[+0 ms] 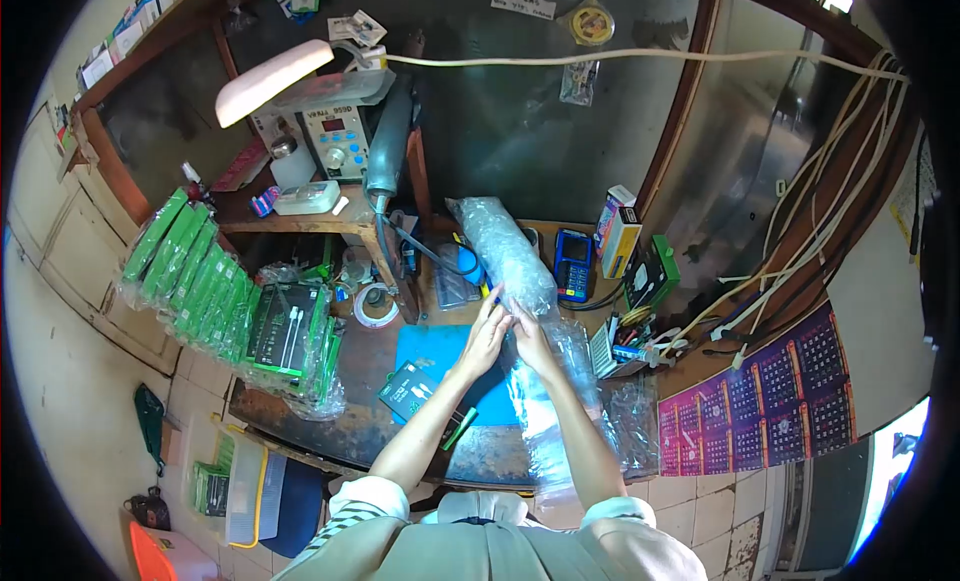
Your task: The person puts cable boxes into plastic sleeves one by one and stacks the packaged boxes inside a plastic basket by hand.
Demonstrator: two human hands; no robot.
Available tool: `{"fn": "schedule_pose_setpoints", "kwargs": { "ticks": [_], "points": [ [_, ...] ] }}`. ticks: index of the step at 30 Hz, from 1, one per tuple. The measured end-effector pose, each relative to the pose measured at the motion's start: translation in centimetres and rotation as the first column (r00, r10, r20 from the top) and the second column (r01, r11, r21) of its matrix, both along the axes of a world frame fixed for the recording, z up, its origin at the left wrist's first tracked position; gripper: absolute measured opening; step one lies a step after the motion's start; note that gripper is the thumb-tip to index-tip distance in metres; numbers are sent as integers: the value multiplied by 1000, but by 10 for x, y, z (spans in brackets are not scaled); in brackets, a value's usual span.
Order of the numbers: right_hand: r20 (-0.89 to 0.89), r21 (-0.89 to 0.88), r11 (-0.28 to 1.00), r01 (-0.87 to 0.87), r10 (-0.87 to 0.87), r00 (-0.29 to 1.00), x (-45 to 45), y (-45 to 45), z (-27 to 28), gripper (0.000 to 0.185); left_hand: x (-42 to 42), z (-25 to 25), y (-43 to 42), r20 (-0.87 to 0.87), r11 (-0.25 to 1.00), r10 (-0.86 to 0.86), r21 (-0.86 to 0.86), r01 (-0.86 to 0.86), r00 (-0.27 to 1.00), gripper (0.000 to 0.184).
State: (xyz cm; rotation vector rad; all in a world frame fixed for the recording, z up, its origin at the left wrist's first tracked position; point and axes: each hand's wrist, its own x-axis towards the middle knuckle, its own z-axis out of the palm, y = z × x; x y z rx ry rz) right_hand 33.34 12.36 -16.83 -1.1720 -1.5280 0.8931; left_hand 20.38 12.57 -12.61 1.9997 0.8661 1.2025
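My left hand (487,339) and my right hand (532,343) come together above the bench, their fingertips bunched and nearly meeting. Whatever they pinch is too small or too clear to make out. Just beyond and under the fingers lies a thick roll of clear plastic wrap (505,249). A loose sheet of clear plastic (540,421) runs beneath my right forearm towards the front edge. Left of my hands, a black and green cable package (408,389) rests on a blue mat (432,347). A narrow green-edged box (458,428) lies near my left forearm.
Stacked green packages in plastic (195,271) crowd the left side, beside a tape roll (376,306). A hot-air station (338,141) sits on a wooden shelf. Behind the roll stand a blue card terminal (573,266) and boxes (618,236). Cables (820,191) hang at right.
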Motion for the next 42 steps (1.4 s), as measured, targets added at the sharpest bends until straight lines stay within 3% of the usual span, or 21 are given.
{"fn": "schedule_pose_setpoints", "kwargs": {
  "ticks": [3, 6, 8, 10, 12, 14, 17, 18, 19, 20, 21, 23, 25, 26, 29, 32, 34, 36, 40, 41, 42],
  "points": [
    [232, 119, 987, 105, -130, 964, -2, 17, 2, 47, 2, -2, 1, 43, 998, 3, -56, 0, 999, 21],
    [202, 102, 987, 124, -142, 969, -8, 24, 21, 47, 2, 1, 1, 79, 998, -10, -64, 15, 997, 25],
    [229, 199, 967, 162, -207, 951, -11, 33, 12, 45, 1, 5, -1, 95, 999, -21, -37, 24, 995, 30],
    [206, 105, 981, 165, -183, 961, -14, 36, 17, 44, 1, 7, 1, 138, 981, -19, -190, 46, 990, 40],
    [74, 48, 996, 77, -81, 994, -15, 31, 17, 44, 3, 6, 3, 98, 976, 0, -219, 22, 995, 45],
    [-149, 80, 982, 171, -157, 976, -20, 19, 9, 44, 8, 0, 6, 135, 974, -8, -221, 39, 991, 45],
    [-118, -82, 960, 268, -277, 954, -29, -11, 30, 42, 13, 4, 7, 109, 953, -21, -299, 53, 994, 46],
    [-98, -160, 937, 312, -330, 939, -30, -20, 37, 41, 14, 2, 9, 112, 952, -27, -300, 59, 993, 46],
    [2, 179, 926, 333, -339, 941, -30, -26, 38, 42, 16, 0, 11, 137, 942, -24, -328, 68, 990, 46],
    [108, 275, 892, 359, -400, 910, -30, -27, 28, 48, 18, -2, 13, 161, 932, -21, -354, 77, 987, 46],
    [110, 266, 905, 331, -370, 923, -28, -30, 30, 47, 23, -2, 15, 183, 975, 39, -222, 3, 982, 47],
    [108, 256, 917, 307, -343, 933, -22, -29, 26, 47, 19, -3, 14, 150, 969, 23, -248, 15, 988, 47],
    [501, 432, 893, 129, -356, 789, -10, -15, 14, 45, 14, 0, 13, 116, 957, 10, -290, 24, 993, 44],
    [500, 433, 892, 127, -355, 790, -4, -11, 11, 45, 15, -3, 13, 115, 957, 12, -289, 22, 993, 44],
    [818, 285, 959, -4, -241, 523, 2, -2, 26, 41, 14, -7, 16, 154, 946, 4, -320, 46, 988, 45],
    [734, 412, 910, 51, -365, 572, 1, 11, 10, 38, 13, -6, 14, 170, 951, -11, -302, 63, 985, 42],
    [757, 367, 928, 59, -335, 560, -1, 12, 10, 40, 15, -9, 17, 233, 949, -12, -305, 85, 972, 34],
    [702, 365, 924, 116, -355, 617, -2, 10, 6, 43, 16, -9, 19, 28, 941, 28, -338, -17, 999, 43],
    [707, 322, 941, 106, -314, 634, 2, -21, 7, 45, 27, -7, 21, 105, 945, -5, -326, 39, 994, 28],
    [706, 314, 945, 97, -300, 641, 6, -33, 12, 45, 27, -7, 22, 77, 964, -5, -264, 25, 997, 23],
    [708, 308, 944, 114, -308, 636, 10, -47, 21, 45, 28, -8, 19, 35, 997, 65, -48, -63, 997, 23]
  ]
}}
